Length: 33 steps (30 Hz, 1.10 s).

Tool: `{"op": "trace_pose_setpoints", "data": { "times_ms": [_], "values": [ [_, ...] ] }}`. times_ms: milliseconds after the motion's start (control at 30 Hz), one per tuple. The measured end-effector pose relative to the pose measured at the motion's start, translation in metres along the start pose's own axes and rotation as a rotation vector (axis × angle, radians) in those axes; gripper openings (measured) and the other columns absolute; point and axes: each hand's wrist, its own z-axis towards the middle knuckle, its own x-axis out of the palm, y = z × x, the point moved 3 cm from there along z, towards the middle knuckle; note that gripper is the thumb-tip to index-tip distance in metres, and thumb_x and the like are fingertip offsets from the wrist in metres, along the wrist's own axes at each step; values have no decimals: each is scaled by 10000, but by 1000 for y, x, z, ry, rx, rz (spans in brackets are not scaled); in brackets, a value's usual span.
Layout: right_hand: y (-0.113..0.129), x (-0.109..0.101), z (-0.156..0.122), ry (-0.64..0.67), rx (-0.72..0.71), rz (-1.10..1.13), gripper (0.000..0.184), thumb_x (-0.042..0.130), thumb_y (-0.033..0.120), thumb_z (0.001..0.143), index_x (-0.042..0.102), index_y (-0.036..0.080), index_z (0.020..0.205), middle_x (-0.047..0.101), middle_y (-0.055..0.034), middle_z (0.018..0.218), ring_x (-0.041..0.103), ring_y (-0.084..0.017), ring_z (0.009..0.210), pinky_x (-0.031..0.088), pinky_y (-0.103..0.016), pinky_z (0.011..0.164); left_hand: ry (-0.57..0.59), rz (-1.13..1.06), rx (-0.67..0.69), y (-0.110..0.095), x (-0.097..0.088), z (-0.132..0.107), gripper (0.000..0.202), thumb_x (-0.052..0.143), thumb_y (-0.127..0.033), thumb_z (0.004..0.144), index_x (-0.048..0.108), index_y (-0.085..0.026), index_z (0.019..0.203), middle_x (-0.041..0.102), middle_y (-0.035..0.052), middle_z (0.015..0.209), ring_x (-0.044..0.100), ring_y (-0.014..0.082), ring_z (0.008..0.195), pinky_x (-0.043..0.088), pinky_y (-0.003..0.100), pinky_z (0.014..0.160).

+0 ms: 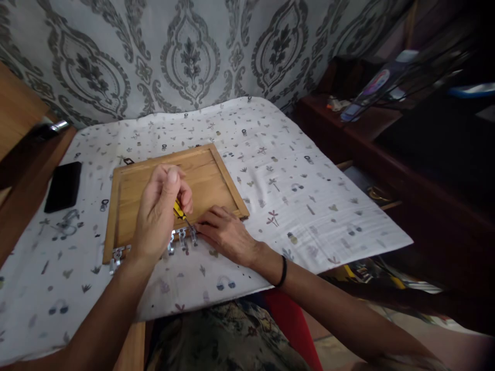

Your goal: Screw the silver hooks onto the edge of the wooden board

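Note:
A wooden framed panel lies flat on the cloth, with shiny metal hooks along its near edge. My left hand is closed around a screwdriver with a yellow and black handle. The shaft slants down to the right and its tip is by the rightmost hook. My right hand rests on the panel's near edge, fingers bent together at the screwdriver's tip. What those fingertips pinch, if anything, is hidden. A small dark hanger loop sticks out from the panel's far edge.
A patterned white cloth covers the table. At the left lies a black phone, with a wooden ledge beside it. A bottle stands on the dark furniture at the right, with an open drawer below.

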Motion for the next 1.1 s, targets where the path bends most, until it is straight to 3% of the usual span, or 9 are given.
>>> {"op": "trace_pose_setpoints", "data": {
  "times_ms": [133, 233, 333, 500, 633, 833, 967, 1100],
  "values": [
    [0, 0, -1, -5, -12, 4, 115, 653, 216, 1008, 750, 156, 1002, 729, -85, 987, 546, -235, 960, 450, -368, 812, -233, -48, 12, 1, 9, -14, 398, 718, -581, 917, 557, -236, 801, 374, -60, 569, 318, 93, 489, 289, 241, 450],
    [0, 0, -1, 3, -13, 3, 114, 659, 223, 1006, 747, 152, 1023, 727, -80, 983, 542, -231, 954, 447, -364, 808, -267, -95, 80, 0, 13, -19, 400, 714, -537, 930, 537, -224, 756, 273, -87, 491, 204, 77, 436, 197, 232, 408],
    [0, 1, -2, 33, -1, -7, 132, 636, 234, 1023, 747, 163, 1032, 723, -84, 992, 544, -228, 966, 448, -364, 821, -127, -148, 103, 1, 9, -15, 391, 753, -454, 915, 518, -207, 722, 244, -111, 457, 147, 49, 393, 158, 210, 387],
    [0, 0, -1, 15, -4, 9, 137, 621, 223, 1029, 741, 157, 1019, 726, -83, 1007, 541, -223, 963, 458, -361, 829, 249, -230, -74, 5, -6, 1, 319, 728, -377, 940, 544, -205, 744, 161, -130, 475, 61, 27, 366, 119, 168, 365],
    [0, 0, -1, 23, -1, -4, 143, 616, 232, 1033, 741, 164, 1018, 731, -81, 1003, 543, -226, 950, 455, -360, 818, 357, -245, -108, 5, -10, 5, 276, 682, -344, 974, 564, -201, 769, 170, -130, 481, 63, 27, 374, 134, 164, 377],
    [0, 0, -1, 9, -17, 5, 134, 626, 216, 1025, 734, 148, 984, 720, -83, 983, 529, -230, 946, 438, -363, 817, 263, -55, 4, 4, 1, -11, 293, 647, -391, 1006, 565, -198, 802, 308, -101, 509, 227, 55, 414, 224, 190, 423],
    [-1, 1, -1, 46, -6, -11, 127, 632, 237, 1024, 736, 170, 993, 713, -88, 1002, 511, -237, 952, 423, -371, 802, 67, 151, 140, 3, 11, -22, 339, 620, -515, 1005, 580, -207, 868, 467, -53, 589, 422, 95, 515, 361, 215, 490],
    [0, 0, 0, 67, -1, -5, 125, 632, 230, 1022, 737, 164, 1013, 706, -91, 1001, 505, -235, 945, 424, -365, 806, -143, 53, 167, 7, 16, -27, 291, 670, -505, 980, 587, -229, 937, 483, -51, 624, 447, 108, 550, 387, 231, 513]
  ]
}}
